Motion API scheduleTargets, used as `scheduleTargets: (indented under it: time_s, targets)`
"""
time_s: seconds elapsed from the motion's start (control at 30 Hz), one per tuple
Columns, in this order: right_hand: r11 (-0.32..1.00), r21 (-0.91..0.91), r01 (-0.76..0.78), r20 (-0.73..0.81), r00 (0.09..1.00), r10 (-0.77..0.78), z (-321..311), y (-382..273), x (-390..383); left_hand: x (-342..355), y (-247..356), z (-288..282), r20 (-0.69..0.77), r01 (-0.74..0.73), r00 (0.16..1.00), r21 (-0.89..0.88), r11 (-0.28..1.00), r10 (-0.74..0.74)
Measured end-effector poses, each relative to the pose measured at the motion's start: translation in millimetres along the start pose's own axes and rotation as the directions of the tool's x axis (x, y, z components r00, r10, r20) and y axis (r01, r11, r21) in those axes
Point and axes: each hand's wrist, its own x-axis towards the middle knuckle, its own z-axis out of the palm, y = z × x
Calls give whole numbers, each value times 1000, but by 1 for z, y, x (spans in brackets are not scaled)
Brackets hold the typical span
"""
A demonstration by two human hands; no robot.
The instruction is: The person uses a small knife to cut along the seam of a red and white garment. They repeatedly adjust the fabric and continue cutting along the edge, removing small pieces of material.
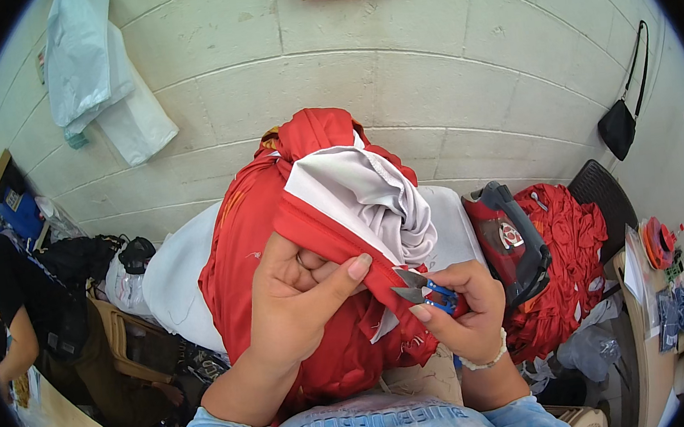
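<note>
My left hand point(301, 300) pinches a red folded hem point(336, 239) with white cloth point(382, 201) lining it, its thumb pressed on the red edge. My right hand point(467, 317) grips blue-handled thread snips point(436, 293), their blades apart at the hem, just right of my left thumb. The garment lies over a heap of red fabric point(242, 289), partly hiding a white padded surface point(179, 278).
A grey and red appliance-like object point(510, 251) and red fabric point(567, 241) sit right. A person in black point(15, 286) is at left, near bags point(127, 288). A block wall point(429, 90) with hanging plastic bags point(85, 65) and a black pouch point(618, 125) stands behind.
</note>
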Motion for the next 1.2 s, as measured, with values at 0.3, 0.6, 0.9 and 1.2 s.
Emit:
scheduleTargets:
  time_s: [0.3,0.6,0.9,1.2]
  targets:
    - [1000,-4,31,20,999,-31,6,-4,6,-4,1,-1,13,14,1000,18,1000,-14]
    - [999,-1,37,-9,999,-37,11,-8,11,-6,-2,2,20,10,1000,-2,1000,-10]
    - [996,-76,46,-34,998,-49,13,-6,11,-7,-4,0,48,16,999,-9,1000,-16]
    - [998,-54,40,-13,999,-41,11,-8,12,-9,-5,1,75,-15,997,48,999,11]
